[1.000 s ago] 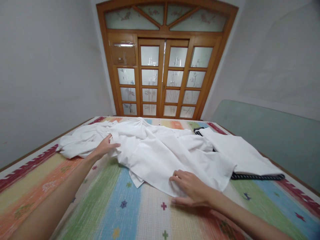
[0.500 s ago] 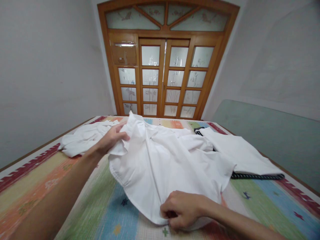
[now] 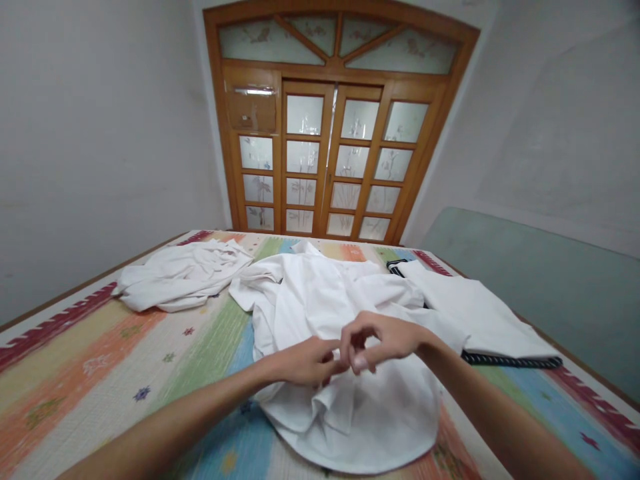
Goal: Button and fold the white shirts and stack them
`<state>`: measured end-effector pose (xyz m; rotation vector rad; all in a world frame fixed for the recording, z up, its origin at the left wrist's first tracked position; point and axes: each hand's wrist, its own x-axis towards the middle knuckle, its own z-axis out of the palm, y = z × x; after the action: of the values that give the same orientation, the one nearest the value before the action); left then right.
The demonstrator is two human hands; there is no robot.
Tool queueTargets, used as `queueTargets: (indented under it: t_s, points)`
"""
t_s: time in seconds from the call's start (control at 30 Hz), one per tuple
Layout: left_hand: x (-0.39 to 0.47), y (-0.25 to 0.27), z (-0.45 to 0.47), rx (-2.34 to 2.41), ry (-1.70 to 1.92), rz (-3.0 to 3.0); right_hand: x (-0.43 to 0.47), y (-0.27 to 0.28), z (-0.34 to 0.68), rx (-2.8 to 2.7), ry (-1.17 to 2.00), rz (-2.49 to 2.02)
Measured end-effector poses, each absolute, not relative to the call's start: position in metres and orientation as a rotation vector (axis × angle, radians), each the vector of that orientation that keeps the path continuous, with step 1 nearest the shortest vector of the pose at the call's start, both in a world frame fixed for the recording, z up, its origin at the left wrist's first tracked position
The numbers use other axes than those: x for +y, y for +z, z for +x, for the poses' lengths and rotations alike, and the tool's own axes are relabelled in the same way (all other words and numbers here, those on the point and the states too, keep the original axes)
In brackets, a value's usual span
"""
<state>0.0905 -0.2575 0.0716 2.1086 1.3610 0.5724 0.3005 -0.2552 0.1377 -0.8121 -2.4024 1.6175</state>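
Observation:
A white shirt [image 3: 320, 293] lies spread and rumpled in front of me, its rounded hem toward me. My left hand [image 3: 314, 361] is closed in a pinch over the lower half of the shirt, with gathered folds running down from its fingertips. Close beside it, my right hand [image 3: 383, 339] hovers over the cloth. Its fingers are loosely curled, and a gap shows between thumb and forefinger. No cloth is visible in it. The fingertips of both hands nearly meet.
A crumpled white garment [image 3: 185, 273] lies to the left. On the right is a folded white cloth [image 3: 480, 310] over a black patterned piece [image 3: 510, 361]. A colourful striped cover [image 3: 165, 367] lies beneath everything. Wooden glazed doors [image 3: 325, 160] stand beyond, and a pale green panel [image 3: 540, 267] leans right.
My left hand has let go of the shirt's far left part and come to the middle. My right hand has left the hem and risen beside it. The shirt's left side has dropped flat.

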Motion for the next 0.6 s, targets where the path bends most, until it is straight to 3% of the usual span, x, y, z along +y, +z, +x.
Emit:
queueTargets:
  t_s: [0.1, 0.27, 0.4, 0.6]
  points:
    - [-0.241, 0.085, 0.069, 1.111, 0.478, 2.216, -0.232, 0.129, 0.298, -2.218, 0.978, -1.059]
    - [-0.202, 0.083, 0.012, 1.983, 0.416, 2.323, -0.180, 0.072, 0.293, -2.140, 0.309, -1.178]
    - [-0.187, 0.065, -0.024, 1.949, 0.281, 1.965, -0.165, 0.021, 0.287, -2.298, 0.167, -1.309]
    - [-0.170, 0.048, -0.025, 1.519, 0.582, 1.601, -0.181, -0.010, 0.277, -2.405, 0.063, -1.382]
